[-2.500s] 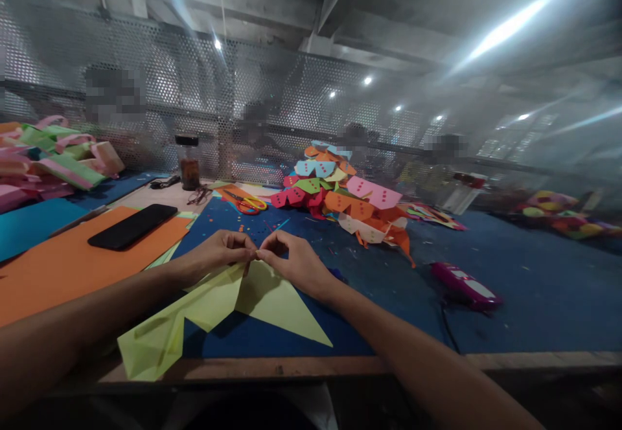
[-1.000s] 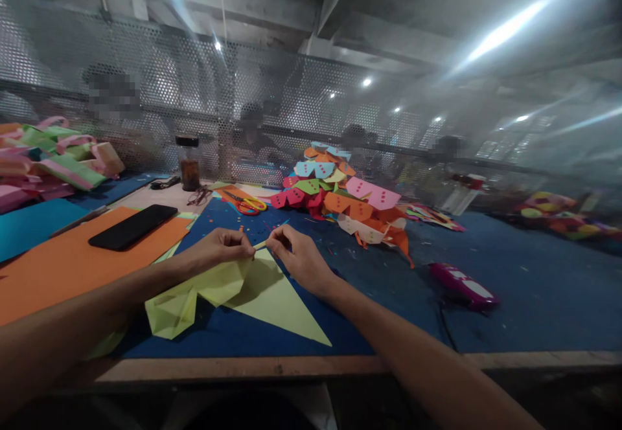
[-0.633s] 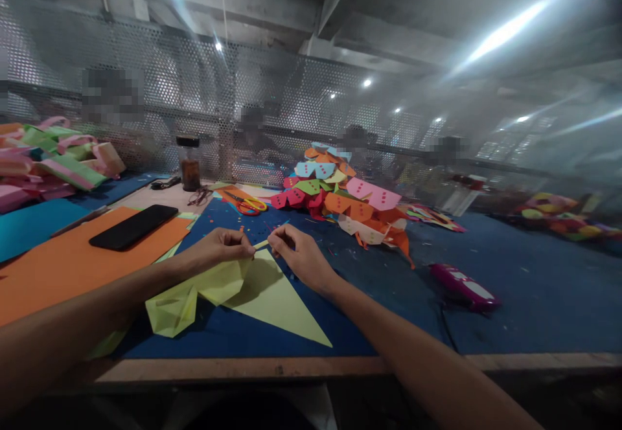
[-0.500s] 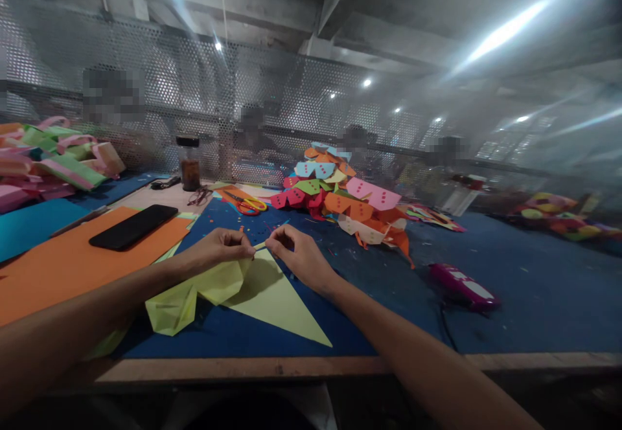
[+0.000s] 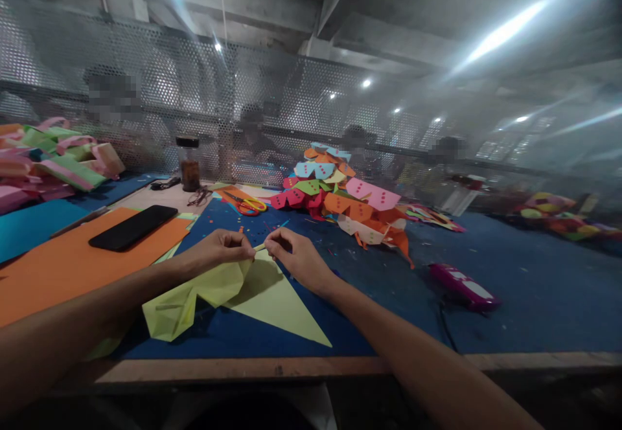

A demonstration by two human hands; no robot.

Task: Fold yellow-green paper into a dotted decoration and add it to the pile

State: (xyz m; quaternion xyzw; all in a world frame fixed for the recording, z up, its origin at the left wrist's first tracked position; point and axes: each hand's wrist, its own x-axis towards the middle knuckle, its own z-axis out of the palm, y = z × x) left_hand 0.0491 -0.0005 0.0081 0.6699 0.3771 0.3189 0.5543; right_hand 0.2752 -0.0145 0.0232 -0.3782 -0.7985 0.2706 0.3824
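Note:
A folded yellow paper piece (image 5: 208,291) hangs over the blue table surface from my left hand (image 5: 230,248), whose thumb and fingers pinch its upper end. A thin strip of the same paper spans the small gap to my right hand (image 5: 291,252), where thumb and forefinger are closed on its tip. Beneath both hands lies a flat pale yellow sheet (image 5: 276,307) with a pointed corner toward the front edge.
Orange sheets (image 5: 63,281) with a black phone (image 5: 133,227) lie left. Behind are orange-handled scissors (image 5: 247,204), a jar (image 5: 189,168) and a pile of coloured paper shapes (image 5: 350,206). A purple device (image 5: 461,286) with a cord sits right. People are beyond the mesh.
The lower left end of the folded yellow piece has tilted slightly and shifted a little left and down. Both hands keep nearly the same place and pinch.

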